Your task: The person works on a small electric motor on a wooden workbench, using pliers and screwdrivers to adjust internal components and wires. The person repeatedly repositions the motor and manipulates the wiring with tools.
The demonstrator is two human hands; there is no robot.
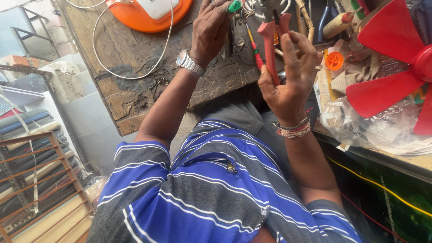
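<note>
in the head view, the right hand (288, 76) is gripping red-handled metal pliers (272, 40) at twelve o'clock, fingers curled around one handle. the left hand (211, 29) is pinching a small green-tipped part (234, 6) just at nine o'clock of the plier head; steadying both wrists over the worn wooden bench (130, 58) would probably be helping here.

Shirt: we see a short-sleeved shirt (216, 189) in bright blue and dark grey bands, with thin white stripes running between them
Sleeves: they end above the elbows, so we find both forearms bare
Placket: we make out a small round button (231, 168) at the chest opening
Left wrist: we note a silver metal watch (190, 63) with a linked band
Right wrist: we count several thin bracelets (294, 130), beaded and threaded, in red, white and dark tones
Hands: we see no gloves and no rings
</note>
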